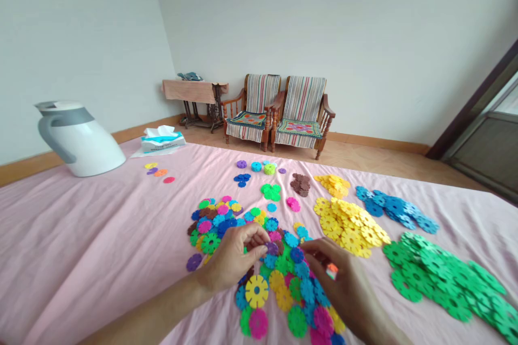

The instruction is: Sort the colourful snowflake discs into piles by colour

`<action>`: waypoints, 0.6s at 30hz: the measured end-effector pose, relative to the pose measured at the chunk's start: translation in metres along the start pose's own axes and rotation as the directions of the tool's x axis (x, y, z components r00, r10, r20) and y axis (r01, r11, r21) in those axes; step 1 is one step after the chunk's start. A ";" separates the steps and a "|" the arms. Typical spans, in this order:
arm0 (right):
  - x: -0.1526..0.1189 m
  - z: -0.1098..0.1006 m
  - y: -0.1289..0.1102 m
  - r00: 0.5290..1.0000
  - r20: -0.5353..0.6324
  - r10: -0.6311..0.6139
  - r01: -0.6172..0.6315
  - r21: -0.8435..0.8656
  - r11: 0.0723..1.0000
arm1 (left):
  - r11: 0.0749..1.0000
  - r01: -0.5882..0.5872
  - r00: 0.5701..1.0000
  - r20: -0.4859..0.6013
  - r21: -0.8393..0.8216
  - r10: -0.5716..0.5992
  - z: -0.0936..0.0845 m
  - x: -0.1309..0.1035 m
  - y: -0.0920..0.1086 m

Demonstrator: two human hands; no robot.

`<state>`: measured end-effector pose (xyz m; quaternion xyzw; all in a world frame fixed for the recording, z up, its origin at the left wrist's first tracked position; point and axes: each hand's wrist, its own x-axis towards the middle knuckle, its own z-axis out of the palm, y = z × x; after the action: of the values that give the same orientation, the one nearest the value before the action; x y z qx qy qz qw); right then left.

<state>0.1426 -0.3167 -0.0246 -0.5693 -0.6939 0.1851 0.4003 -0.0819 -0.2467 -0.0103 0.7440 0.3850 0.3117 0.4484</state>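
Thumb and forefinger of my left hand (237,253) are closed at the edge of a small purple snowflake disc (272,248), above a mixed pile. My right hand (338,272) is curled opposite, its fingertips at the edge of a dark blue snowflake disc (297,255). Inside its curled fingers shows a small orange and pale piece (332,269), partly hidden. Beneath both hands spreads the pile of slotted plastic discs in many colours, with a yellow disc (257,291), a pink disc (258,324) and a green disc (297,321) near the front.
Sorted heaps of yellow (350,229), blue (394,209) and green discs (445,275) lie to the right on the pink cloth (101,259). Small groups, including brown discs (300,185), sit behind. A white jug (91,145) and tissue box (162,142) stand at the back left.
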 end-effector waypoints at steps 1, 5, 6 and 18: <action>0.003 0.013 -0.012 0.999 0.021 0.024 -0.025 0.048 0.999 | 0.998 -0.003 1.000 -0.019 -0.058 0.002 0.001 0.001 -0.002; 0.016 0.048 -0.037 0.992 0.057 0.114 -0.122 0.172 0.977 | 0.977 -0.008 1.000 -0.016 -0.212 0.004 0.002 0.002 -0.009; 0.020 0.052 -0.037 0.990 0.052 0.129 -0.137 0.196 0.971 | 0.974 -0.008 1.000 -0.023 -0.224 0.003 0.000 0.002 -0.010; 0.170 0.027 0.064 0.928 -0.101 0.359 -0.367 -0.075 0.927 | 0.965 -0.049 0.761 -0.636 -0.256 -0.131 -0.094 0.024 -0.039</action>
<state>0.1575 -0.1339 -0.0285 -0.7132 -0.5666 0.1989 0.3615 -0.1571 -0.1744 -0.0052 0.5171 0.4885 0.5866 0.3872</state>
